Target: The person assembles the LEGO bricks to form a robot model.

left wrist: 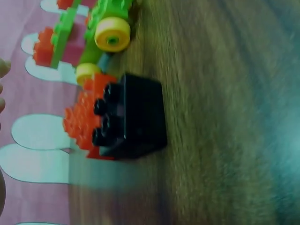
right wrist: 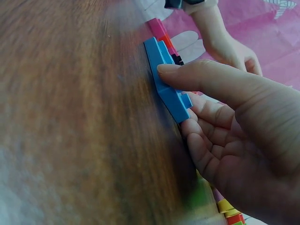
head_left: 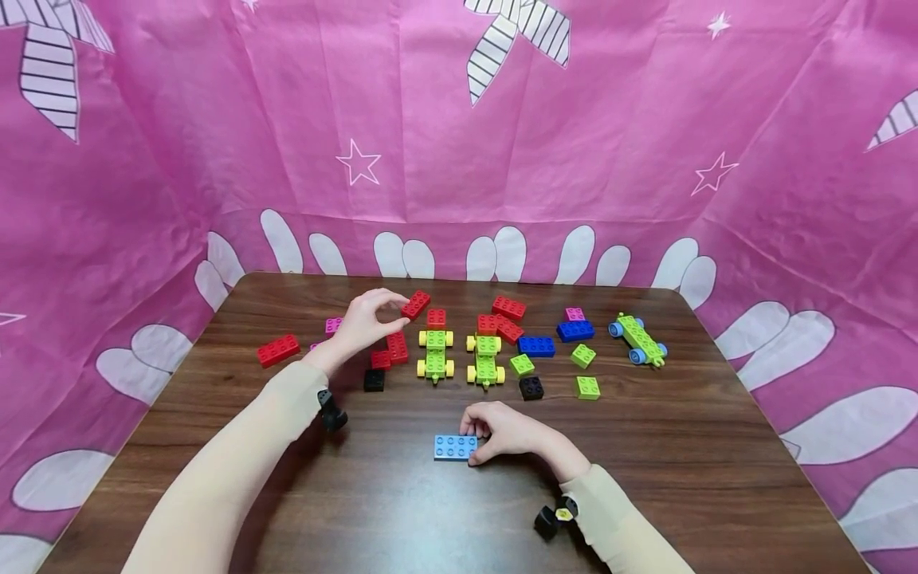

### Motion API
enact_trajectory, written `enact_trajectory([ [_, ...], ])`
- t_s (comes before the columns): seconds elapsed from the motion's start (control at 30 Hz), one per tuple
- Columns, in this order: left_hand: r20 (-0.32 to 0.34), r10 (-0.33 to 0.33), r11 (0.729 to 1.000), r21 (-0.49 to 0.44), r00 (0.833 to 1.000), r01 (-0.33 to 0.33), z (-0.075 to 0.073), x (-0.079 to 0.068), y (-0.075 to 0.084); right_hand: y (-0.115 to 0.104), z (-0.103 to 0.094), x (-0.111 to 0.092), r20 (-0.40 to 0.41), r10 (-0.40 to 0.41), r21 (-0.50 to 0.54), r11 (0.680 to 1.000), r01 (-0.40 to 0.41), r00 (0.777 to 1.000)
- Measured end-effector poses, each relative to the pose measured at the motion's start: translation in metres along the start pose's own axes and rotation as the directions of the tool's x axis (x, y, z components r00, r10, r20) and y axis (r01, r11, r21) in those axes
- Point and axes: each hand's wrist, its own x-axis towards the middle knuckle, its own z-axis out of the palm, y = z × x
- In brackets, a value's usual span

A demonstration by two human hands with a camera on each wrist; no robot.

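My left hand (head_left: 362, 323) reaches to the back of the table and pinches the near end of a red brick (head_left: 416, 304) between thumb and fingers. In the left wrist view only fingertips show at the edge; the red brick is out of sight there. Near the front, my right hand (head_left: 505, 432) holds the right end of a light blue eight-stud brick (head_left: 452, 447). The thumb presses its near side while curled fingers lie on the far side, as the right wrist view shows the blue brick (right wrist: 164, 82) low over the wood.
Two green cars with yellow wheels (head_left: 435, 356) stand mid-table, beside red bricks (head_left: 508, 307). A black brick (head_left: 374, 380) lies below my left hand. Right of them are blue bricks (head_left: 536, 346), green bricks (head_left: 588, 388) and a green car with blue wheels (head_left: 638, 341).
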Motion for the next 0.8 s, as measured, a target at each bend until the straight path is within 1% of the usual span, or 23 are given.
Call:
enact_trajectory([
  [0.13, 0.057, -0.078, 0.997, 0.032, 0.995, 0.076, 0.003, 0.005, -0.012, 0.000, 0.000, 0.000, -0.001, -0.002, 0.004, 1.000, 0.002, 1.000],
  [0.27, 0.127, -0.157, 0.986, 0.073, 0.979, 0.149, 0.007, 0.011, -0.021, 0.001, 0.000, 0.000, 0.000, -0.007, 0.004, 1.000, 0.007, 1.000],
  [0.37, 0.181, -0.216, 0.975, 0.097, 0.959, 0.202, 0.010, 0.015, -0.025, 0.002, 0.001, 0.001, -0.002, -0.007, 0.003, 1.000, 0.007, 1.000],
  [0.43, 0.218, -0.254, 0.966, 0.105, 0.942, 0.236, 0.013, 0.017, -0.028, 0.002, 0.001, 0.001, -0.002, -0.006, 0.005, 1.000, 0.006, 1.000],
  [0.53, 0.264, -0.293, 0.955, 0.113, 0.919, 0.272, 0.016, 0.021, -0.032, 0.001, 0.000, 0.000, 0.000, 0.000, 0.013, 1.000, 0.000, 1.000],
  [0.63, 0.291, -0.325, 0.945, 0.121, 0.900, 0.303, 0.020, 0.023, -0.035, 0.001, 0.000, 0.000, 0.001, 0.002, 0.019, 1.000, -0.002, 1.000],
  [0.8, 0.316, -0.381, 0.925, 0.123, 0.869, 0.361, 0.026, 0.027, -0.039, 0.001, 0.001, 0.000, -0.001, 0.002, 0.023, 1.000, -0.002, 1.000],
])
